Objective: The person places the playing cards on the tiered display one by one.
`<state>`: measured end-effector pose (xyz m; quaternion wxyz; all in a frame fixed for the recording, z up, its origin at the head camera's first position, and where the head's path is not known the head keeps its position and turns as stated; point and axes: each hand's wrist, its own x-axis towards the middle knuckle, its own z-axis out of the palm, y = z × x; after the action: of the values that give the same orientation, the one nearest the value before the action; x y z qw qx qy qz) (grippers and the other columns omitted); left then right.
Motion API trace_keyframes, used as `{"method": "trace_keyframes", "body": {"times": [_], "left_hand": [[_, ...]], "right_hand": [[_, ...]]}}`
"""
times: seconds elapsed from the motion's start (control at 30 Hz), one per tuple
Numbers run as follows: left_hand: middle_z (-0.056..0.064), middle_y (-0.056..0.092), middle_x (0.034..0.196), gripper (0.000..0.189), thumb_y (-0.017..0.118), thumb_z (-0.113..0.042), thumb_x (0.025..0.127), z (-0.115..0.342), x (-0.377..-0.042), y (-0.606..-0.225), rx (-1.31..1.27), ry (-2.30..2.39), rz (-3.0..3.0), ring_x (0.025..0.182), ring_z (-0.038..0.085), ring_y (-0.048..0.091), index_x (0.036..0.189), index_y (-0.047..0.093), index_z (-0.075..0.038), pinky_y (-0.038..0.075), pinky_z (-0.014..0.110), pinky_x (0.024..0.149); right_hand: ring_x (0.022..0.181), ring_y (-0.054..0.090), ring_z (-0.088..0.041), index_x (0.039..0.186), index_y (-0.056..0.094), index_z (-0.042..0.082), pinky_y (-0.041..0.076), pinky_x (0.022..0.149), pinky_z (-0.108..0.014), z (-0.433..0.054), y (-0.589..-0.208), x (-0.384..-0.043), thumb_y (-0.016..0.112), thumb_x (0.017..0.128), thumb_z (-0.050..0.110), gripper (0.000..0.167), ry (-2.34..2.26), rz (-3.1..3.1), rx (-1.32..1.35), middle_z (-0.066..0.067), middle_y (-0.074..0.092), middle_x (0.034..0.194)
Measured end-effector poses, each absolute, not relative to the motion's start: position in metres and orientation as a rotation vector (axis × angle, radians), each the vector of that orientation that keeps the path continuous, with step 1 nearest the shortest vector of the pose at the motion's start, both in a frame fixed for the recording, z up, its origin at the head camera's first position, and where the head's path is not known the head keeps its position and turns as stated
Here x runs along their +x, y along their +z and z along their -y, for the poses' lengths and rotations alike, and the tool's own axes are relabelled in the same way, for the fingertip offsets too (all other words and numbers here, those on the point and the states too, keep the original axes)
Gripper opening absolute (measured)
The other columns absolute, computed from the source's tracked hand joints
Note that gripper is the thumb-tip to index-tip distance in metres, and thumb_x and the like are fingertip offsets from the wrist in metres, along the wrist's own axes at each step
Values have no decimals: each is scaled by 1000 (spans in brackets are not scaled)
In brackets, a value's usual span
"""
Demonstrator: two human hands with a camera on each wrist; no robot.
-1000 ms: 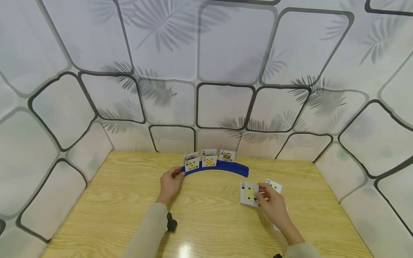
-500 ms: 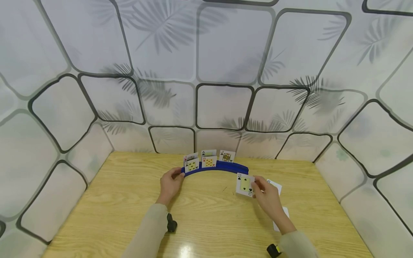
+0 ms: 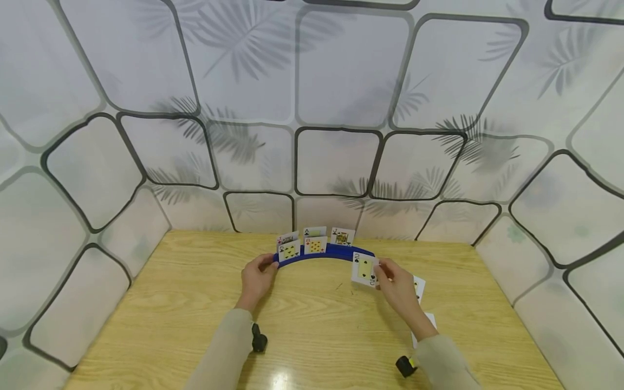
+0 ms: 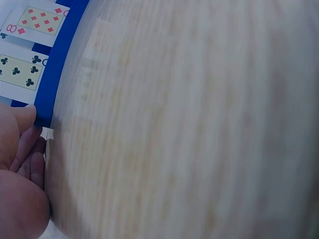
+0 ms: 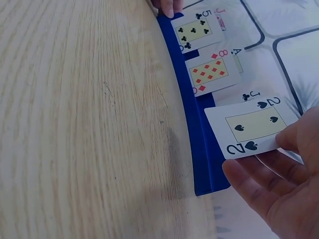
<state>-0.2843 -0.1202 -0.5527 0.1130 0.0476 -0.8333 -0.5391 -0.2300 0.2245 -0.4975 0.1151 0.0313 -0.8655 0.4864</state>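
Observation:
A curved blue playing-card holder (image 3: 339,251) lies toward the back of the table. At its left end my left hand (image 3: 257,276) grips it, thumb on top in the left wrist view. My right hand (image 3: 397,284) pinches a two of spades (image 3: 364,269) by its right edge, tilted in front of the holder's right part. In the holder's front row stand a five of clubs (image 5: 194,31) and an eight of diamonds (image 5: 209,70). Behind them are a red jack (image 3: 288,236), an ace (image 3: 315,231) and a jack of clubs (image 3: 343,236), the first two partly hidden.
Two more cards lie on the wooden table (image 3: 317,319) by my right forearm: one with black pips (image 3: 418,287) and a mostly hidden white one (image 3: 430,320). Patterned fabric walls (image 3: 341,162) rise at the back and sides. Both wrists carry small black cameras (image 3: 259,338).
My right hand has carried the two of spades left and away from me, up to the holder's right end. My left hand has stayed at the holder's left end.

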Motion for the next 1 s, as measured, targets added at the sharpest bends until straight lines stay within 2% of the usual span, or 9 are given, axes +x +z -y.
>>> {"method": "trace_keyframes", "body": {"times": [0.27,0.5,0.7,1.0], "left_hand": [[20,75,121,30,72,-10,100,121,-285,-552,144,-1604,2451,113,34,70,128,72,0,56,50,101],[20,76,120,29,72,-10,100,121,-285,-553,144,-1596,2454,112,34,70,127,72,0,56,50,100],[20,76,119,28,71,-9,100,121,-284,-554,135,-1584,2452,112,34,70,126,73,1,56,50,100],[20,76,119,27,70,-9,101,122,-284,-554,113,-1552,2461,110,35,70,125,73,1,57,51,99]], "right_hand": [[91,73,-30,127,69,-1,62,66,-23,-222,-499,-237,60,106,7,24,1388,2516,101,-24,75,109],[95,75,-36,127,69,-4,64,68,-25,-217,-499,-244,62,104,6,26,1393,2492,99,-27,75,111],[94,74,-34,126,70,-4,62,68,-20,-214,-499,-252,63,104,6,25,1381,2505,93,-24,75,111],[96,72,-32,124,71,-4,62,70,-20,-208,-500,-260,63,104,6,24,1369,2509,98,-22,75,109]]}}
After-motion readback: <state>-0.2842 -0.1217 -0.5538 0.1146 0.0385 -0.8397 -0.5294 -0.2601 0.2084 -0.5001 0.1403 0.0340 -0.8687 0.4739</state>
